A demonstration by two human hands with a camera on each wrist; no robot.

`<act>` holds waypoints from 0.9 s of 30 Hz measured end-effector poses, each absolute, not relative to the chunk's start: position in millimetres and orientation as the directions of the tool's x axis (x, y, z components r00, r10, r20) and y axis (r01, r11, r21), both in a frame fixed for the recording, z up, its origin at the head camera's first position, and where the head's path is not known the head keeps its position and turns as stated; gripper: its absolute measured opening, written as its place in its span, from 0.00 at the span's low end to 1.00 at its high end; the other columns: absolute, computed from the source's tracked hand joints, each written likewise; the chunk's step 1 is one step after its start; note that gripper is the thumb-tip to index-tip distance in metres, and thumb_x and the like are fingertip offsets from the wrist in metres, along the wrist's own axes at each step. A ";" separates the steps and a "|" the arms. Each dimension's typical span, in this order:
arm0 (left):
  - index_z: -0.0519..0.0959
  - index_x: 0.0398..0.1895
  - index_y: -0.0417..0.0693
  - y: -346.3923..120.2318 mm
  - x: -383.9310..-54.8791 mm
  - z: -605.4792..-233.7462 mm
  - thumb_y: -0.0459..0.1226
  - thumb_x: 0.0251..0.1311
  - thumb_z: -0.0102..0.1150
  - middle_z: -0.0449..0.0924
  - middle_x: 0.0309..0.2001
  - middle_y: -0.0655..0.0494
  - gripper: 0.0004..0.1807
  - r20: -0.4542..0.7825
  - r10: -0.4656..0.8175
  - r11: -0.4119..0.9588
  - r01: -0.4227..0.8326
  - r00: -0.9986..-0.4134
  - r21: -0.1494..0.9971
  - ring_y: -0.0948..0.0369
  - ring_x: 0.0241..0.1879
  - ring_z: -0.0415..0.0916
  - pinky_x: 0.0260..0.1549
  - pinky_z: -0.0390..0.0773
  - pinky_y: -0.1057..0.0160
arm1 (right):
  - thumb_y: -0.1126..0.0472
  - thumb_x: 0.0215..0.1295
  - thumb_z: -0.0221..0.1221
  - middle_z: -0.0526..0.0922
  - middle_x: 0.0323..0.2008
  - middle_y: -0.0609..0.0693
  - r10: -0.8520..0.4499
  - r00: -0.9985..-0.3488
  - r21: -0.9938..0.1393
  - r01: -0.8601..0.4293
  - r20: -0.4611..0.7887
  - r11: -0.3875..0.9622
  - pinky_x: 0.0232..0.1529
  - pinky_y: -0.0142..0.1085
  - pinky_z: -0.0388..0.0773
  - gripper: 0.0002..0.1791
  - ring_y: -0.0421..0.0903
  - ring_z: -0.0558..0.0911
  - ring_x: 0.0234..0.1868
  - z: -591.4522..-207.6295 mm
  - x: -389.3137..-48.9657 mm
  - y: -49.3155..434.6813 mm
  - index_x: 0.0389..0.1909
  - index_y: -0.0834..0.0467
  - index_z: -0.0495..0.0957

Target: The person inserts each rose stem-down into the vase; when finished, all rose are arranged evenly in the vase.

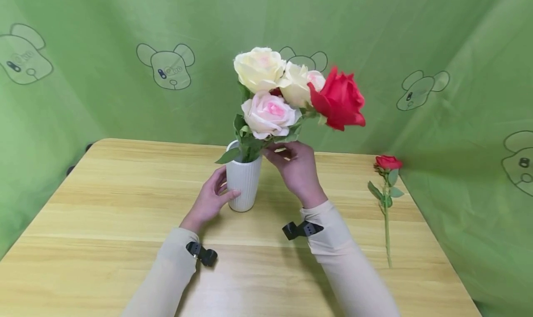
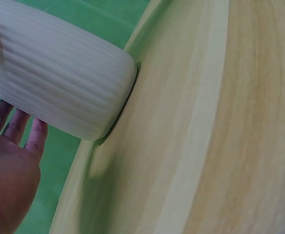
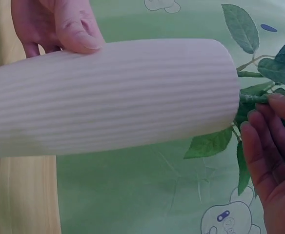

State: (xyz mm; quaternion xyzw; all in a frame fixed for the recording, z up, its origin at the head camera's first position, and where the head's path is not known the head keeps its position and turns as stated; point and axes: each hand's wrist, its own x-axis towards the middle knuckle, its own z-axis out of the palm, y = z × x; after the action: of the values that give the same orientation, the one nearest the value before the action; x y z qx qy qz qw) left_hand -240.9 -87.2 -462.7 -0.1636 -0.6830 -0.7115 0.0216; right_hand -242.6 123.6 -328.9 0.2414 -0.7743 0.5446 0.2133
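Observation:
A white ribbed vase (image 1: 244, 185) stands upright on the table, and my left hand (image 1: 209, 200) grips its side with the thumb in front and fingers behind. At the vase's mouth, my right hand (image 1: 299, 171) pinches a green flower stem (image 3: 254, 98) between thumb and fingers; the stem enters the opening in the right wrist view. Above are cream roses (image 1: 257, 71), a pale pink rose (image 1: 270, 115) and a large red rose (image 1: 341, 99) that leans out to the right over my right hand. Green leaves (image 3: 211, 144) hang around the rim. Which bloom the pinched stem belongs to I cannot tell.
Another red rose (image 1: 389, 162) lies with its long stem along the right side of the wooden table (image 1: 125, 215). A green curtain (image 1: 208, 25) with bear-head outlines surrounds the table's back and sides. Small dark cameras (image 1: 301, 230) sit on both wrists.

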 end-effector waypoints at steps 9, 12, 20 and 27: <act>0.61 0.70 0.37 -86.8 -240.6 -464.7 0.27 0.59 0.65 0.62 0.70 0.38 0.36 0.239 0.193 -0.041 0.235 -0.952 0.971 0.48 0.69 0.59 0.68 0.60 0.54 | 0.72 0.57 0.67 0.85 0.33 0.55 -0.184 -0.806 -0.752 -0.591 0.562 0.291 0.36 0.43 0.83 0.10 0.47 0.82 0.36 -336.3 -245.8 121.7 0.40 0.65 0.84; 0.61 0.70 0.37 -87.0 -240.5 -465.1 0.27 0.59 0.65 0.62 0.69 0.38 0.36 0.233 0.188 -0.038 0.230 -0.954 0.972 0.48 0.69 0.60 0.68 0.61 0.55 | 0.71 0.57 0.68 0.85 0.38 0.54 -0.195 -0.815 -0.763 -0.580 0.546 0.287 0.40 0.43 0.83 0.15 0.46 0.82 0.39 -336.8 -245.8 122.3 0.46 0.65 0.82; 0.61 0.70 0.38 -87.5 -240.5 -465.7 0.27 0.59 0.65 0.64 0.69 0.39 0.36 0.251 0.182 -0.038 0.249 -0.951 0.968 0.49 0.68 0.60 0.68 0.61 0.56 | 0.68 0.58 0.68 0.84 0.44 0.53 -0.179 -0.815 -0.776 -0.580 0.551 0.247 0.46 0.42 0.81 0.18 0.46 0.81 0.45 -333.4 -242.7 128.0 0.50 0.64 0.81; 0.59 0.72 0.39 -87.8 -241.0 -467.0 0.25 0.58 0.65 0.63 0.69 0.38 0.39 0.250 0.185 -0.053 0.244 -0.951 0.968 0.48 0.68 0.60 0.67 0.62 0.56 | 0.75 0.52 0.70 0.86 0.41 0.56 -0.009 -0.752 -0.741 -0.650 0.659 0.170 0.45 0.36 0.82 0.16 0.43 0.82 0.45 -326.7 -235.3 131.8 0.43 0.70 0.82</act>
State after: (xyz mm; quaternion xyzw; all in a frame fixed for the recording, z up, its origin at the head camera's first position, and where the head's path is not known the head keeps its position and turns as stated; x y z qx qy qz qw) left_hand -241.0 -87.8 -467.0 -0.1559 -0.6879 -0.7086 0.0209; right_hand -235.3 131.8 -326.7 0.2300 -0.7169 0.6019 0.2662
